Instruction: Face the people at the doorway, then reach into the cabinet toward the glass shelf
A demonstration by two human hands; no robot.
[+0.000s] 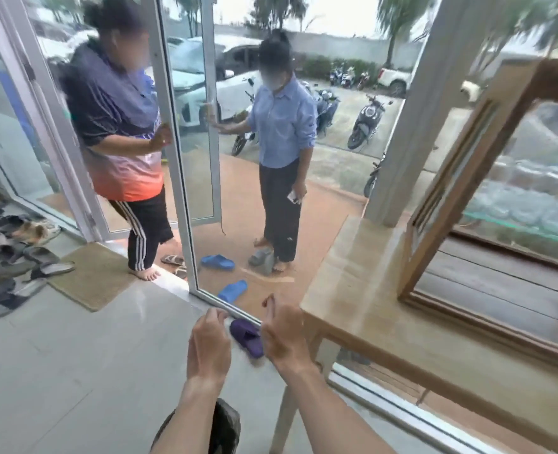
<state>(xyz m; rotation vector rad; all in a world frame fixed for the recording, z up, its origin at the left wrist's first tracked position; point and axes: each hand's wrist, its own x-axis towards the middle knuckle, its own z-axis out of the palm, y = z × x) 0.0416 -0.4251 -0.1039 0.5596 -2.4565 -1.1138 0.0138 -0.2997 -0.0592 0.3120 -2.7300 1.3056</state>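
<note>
I see my left hand (209,335) and right hand (282,332) raised over the floor, fingers loosely curled, holding nothing. The purple slipper (247,335) lies between them, beside the wooden bench (352,280).

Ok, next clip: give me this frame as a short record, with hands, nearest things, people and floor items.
left hand: raised, fingers loosely curled, holds nothing
right hand: raised, fingers relaxed, holds nothing
nearest thing: purple slipper on the floor between the hands
door: glass, held by two people
table: wooden, right of the hands, wooden frame standing on it
floor: blue slippers, mat, shoe pile
</note>
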